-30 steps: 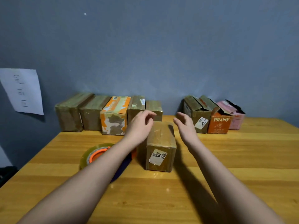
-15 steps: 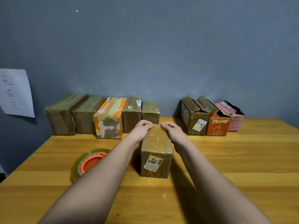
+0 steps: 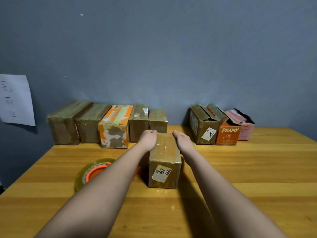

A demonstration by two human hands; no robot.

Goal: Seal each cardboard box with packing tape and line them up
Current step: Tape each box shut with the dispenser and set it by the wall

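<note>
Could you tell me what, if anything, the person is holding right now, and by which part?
Both hands hold the taped cardboard box: the left hand and right hand grip its far end, fingers curled over the far top edge.

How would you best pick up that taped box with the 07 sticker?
Take the taped box by its two long side walls, one hand from each side. It lies lengthwise away from the person, and the left hand and right hand already rest at its far corners.
</note>
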